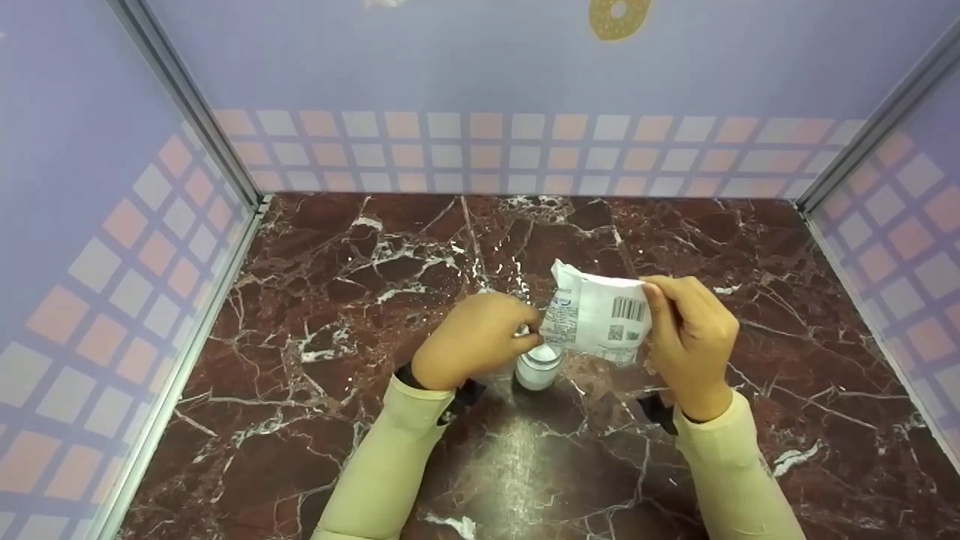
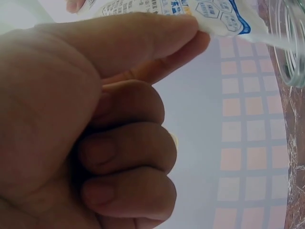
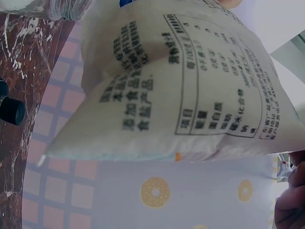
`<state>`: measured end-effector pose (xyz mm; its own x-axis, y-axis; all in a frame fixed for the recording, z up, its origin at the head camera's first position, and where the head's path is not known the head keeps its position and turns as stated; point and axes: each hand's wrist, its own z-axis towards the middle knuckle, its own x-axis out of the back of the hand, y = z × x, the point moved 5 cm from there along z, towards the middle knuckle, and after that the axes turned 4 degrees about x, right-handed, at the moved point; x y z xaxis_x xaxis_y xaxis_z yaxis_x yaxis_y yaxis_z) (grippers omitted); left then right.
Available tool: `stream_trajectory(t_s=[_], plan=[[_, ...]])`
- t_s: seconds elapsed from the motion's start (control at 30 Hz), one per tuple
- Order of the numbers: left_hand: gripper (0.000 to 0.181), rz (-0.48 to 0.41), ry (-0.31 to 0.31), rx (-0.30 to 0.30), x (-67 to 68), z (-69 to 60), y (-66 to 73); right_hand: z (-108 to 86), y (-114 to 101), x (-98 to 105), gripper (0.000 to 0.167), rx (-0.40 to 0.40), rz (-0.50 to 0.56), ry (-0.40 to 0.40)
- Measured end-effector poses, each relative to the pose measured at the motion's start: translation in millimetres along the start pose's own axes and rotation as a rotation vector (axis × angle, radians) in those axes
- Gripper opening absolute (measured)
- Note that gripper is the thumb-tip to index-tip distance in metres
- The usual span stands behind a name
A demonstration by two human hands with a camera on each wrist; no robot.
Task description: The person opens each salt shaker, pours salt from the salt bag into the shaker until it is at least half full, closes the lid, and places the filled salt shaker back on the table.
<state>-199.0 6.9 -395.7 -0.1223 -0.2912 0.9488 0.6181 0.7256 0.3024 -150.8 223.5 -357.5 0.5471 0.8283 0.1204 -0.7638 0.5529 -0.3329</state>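
Note:
A white plastic salt bag (image 1: 600,315), printed with a barcode and small text, is held tilted over a small glass jar (image 1: 538,369). My right hand (image 1: 694,341) pinches its upper right corner. At the bag's lower left end, my left hand (image 1: 480,330) pinches the edge between thumb and index finger, its other fingers curled in. White salt runs from the bag's corner into the jar's mouth (image 2: 290,47) in the left wrist view. White contents show inside the jar. Printed text covers the bag (image 3: 190,86) in the right wrist view.
The jar stands on a dark red marbled tabletop (image 1: 300,435) with white veins and specks. Lilac panels (image 1: 420,67) with pink and white squares enclose the back and sides. A dark round-ended object (image 3: 12,109) shows at the right wrist view's left edge.

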Motion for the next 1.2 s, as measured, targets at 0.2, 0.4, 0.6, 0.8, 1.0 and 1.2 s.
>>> stream_trajectory(t_s=[0.2,0.4,0.6,0.8,1.0,1.2], plan=[[0.017,0.001,0.013,-0.008,2.0,-1.2,-0.4,1.0,-1,0,0.037,-0.006,0.017,0.027],[0.017,-0.032,0.005,-0.037,3.1,-1.6,1.1,3.3,-5,0,0.04,0.008,0.016,0.046],[0.018,-0.03,0.005,-0.056,1.7,-1.3,2.3,3.5,-10,-1,0.04,0.065,-0.024,0.057],[0.019,-0.047,0.009,-0.057,-1.1,-1.7,2.6,1.7,-11,-2,0.04,0.093,-0.051,0.059],[0.02,-0.062,0.008,-0.056,-3.2,-1.1,1.2,1.1,-11,-4,0.039,0.098,-0.045,0.064],[0.023,-0.064,-0.005,-0.043,-5.5,0.0,-0.3,0.6,-12,-5,0.039,0.093,-0.023,0.072]])
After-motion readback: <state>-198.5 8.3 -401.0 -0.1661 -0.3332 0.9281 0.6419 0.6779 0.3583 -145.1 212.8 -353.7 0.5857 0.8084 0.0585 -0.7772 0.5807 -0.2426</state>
